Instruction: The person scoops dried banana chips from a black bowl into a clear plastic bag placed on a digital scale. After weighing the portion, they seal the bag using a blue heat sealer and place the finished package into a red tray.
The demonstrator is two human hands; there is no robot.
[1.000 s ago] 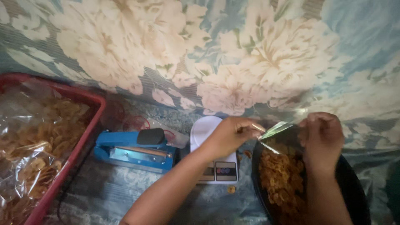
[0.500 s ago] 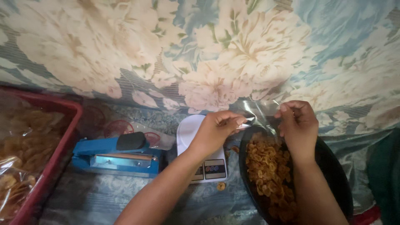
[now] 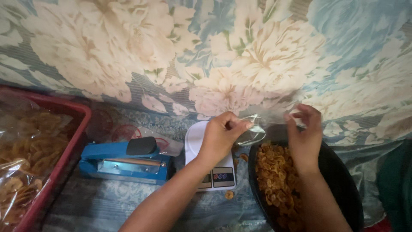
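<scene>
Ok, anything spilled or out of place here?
Yes: two stray chips lie on the cloth, one below the white scale, another beside the black pan. Nothing else stands out.

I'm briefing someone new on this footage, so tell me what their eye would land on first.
Two bare hands meet at centre: the left hand and the right hand pull at a clear plastic bag over a black pan of golden chips. Under the left wrist sits a white kitchen scale, with a blue bag sealer to its left. A huge floral cloth fills the background, and a red tray of bagged chips stands at far left.
</scene>
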